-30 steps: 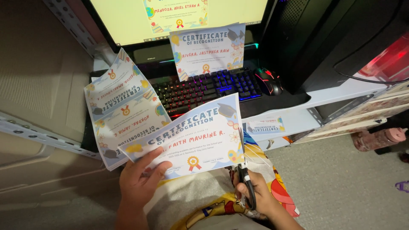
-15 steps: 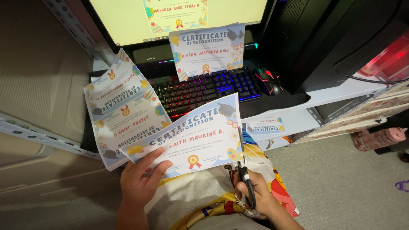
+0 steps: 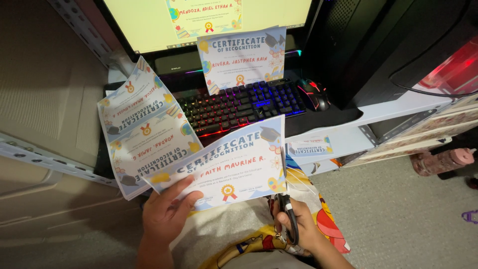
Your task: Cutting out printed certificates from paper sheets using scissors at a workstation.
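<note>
- Fingers of your left hand (image 3: 167, 216) pinch the lower left corner of the printed certificate (image 3: 226, 162), thumb on its face, the rest behind the sheet.
- Fingers of your right hand (image 3: 298, 230) are threaded through the black handles of the scissors (image 3: 288, 219); you hold them closed around the loops.
- Certificate, orientation: long axis runs from lower left up to upper right, tilted; print faces you. It is held in the air over your lap, in front of the desk's front edge.
- Scissors, orientation: handles low, blades pointing up toward the certificate's lower right corner. The blades are hidden behind the paper, so you cannot tell whether they are apart.
- Loose certificates (image 3: 142, 132), a fanned stack at the desk's left edge, print upside down to you.
- Propped certificate (image 3: 242, 57) stands against the monitor (image 3: 144, 25), above the backlit keyboard (image 3: 242, 104); mouse (image 3: 314, 93) just to the keyboard's right.
- Cut off: monitor top, your forearms at the lower border.
- Change since half a second ago: none worth listing; both hands and the sheet keep the same places.
</note>
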